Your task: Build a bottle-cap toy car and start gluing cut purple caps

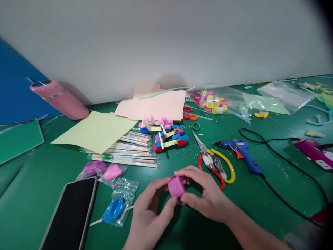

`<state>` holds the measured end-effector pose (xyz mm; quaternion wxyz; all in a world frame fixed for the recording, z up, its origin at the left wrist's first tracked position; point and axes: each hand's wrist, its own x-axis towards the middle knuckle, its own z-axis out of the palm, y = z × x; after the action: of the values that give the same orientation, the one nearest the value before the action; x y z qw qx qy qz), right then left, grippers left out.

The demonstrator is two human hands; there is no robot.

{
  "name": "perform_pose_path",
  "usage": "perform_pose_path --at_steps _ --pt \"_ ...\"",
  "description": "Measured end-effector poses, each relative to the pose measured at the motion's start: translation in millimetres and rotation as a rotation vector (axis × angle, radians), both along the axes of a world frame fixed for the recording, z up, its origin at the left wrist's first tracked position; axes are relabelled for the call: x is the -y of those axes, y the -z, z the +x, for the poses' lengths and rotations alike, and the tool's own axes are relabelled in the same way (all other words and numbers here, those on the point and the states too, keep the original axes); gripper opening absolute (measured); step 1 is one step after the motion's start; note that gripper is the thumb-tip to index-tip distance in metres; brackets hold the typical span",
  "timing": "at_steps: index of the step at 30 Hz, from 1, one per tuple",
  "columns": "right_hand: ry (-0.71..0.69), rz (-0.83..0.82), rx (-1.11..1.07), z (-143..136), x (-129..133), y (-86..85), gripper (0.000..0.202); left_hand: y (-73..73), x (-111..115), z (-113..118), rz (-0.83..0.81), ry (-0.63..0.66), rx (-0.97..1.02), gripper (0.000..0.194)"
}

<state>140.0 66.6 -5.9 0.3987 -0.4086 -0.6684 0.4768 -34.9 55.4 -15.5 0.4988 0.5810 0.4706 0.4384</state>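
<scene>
Just above the green table [200, 225], my left hand [153, 205] and my right hand [205, 194] pinch a purple plastic bottle cap [177, 187] from either side. Under its lower edge shows a bit more purple plastic, perhaps a second cap, partly hidden by my fingers. Beyond my hands stand small models of wooden sticks and coloured caps [170, 143]. To the right of them lie open scissors [208, 152] with one red and one yellow handle, close to my right hand. Left of my left hand, a small clear bag holds blue clay [114, 209].
A blue glue gun [243, 152] trails a black cord to a purple power strip [316, 152]. A phone [69, 215], wrapped sticks [125, 158], yellow paper [96, 132] and pink paper [156, 106] lie left and behind. A pink bottle [61, 99] leans by the wall near a bag of caps [212, 100].
</scene>
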Motion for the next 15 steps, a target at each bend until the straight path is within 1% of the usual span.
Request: perform_pose_path --at_steps 3,4,6,9,12,15 --pt "-0.039 0.044 0.069 2.8 -1.1 -0.4 0.056 -6.0 -2.6 1.0 -0.195 0.01 0.113 0.019" --pt "-0.051 0.058 0.093 3.7 -1.5 -0.6 0.055 -7.1 -3.3 1.3 -0.234 0.013 0.144 0.016" --pt "-0.067 0.082 0.123 4.5 -2.4 -0.8 0.048 -8.0 -4.0 1.8 -0.288 0.025 0.193 0.015" --pt "-0.064 0.113 0.127 4.0 -3.7 0.0 0.04 -6.8 -2.8 2.6 -0.314 0.025 0.25 0.02" --pt "-0.03 0.131 0.127 3.0 -4.1 1.9 0.04 -5.1 -0.6 2.7 -0.283 0.029 0.301 0.028" --pt "-0.017 0.139 0.126 3.0 -3.2 3.1 0.041 -3.7 -0.1 2.1 -0.254 0.033 0.303 0.028"
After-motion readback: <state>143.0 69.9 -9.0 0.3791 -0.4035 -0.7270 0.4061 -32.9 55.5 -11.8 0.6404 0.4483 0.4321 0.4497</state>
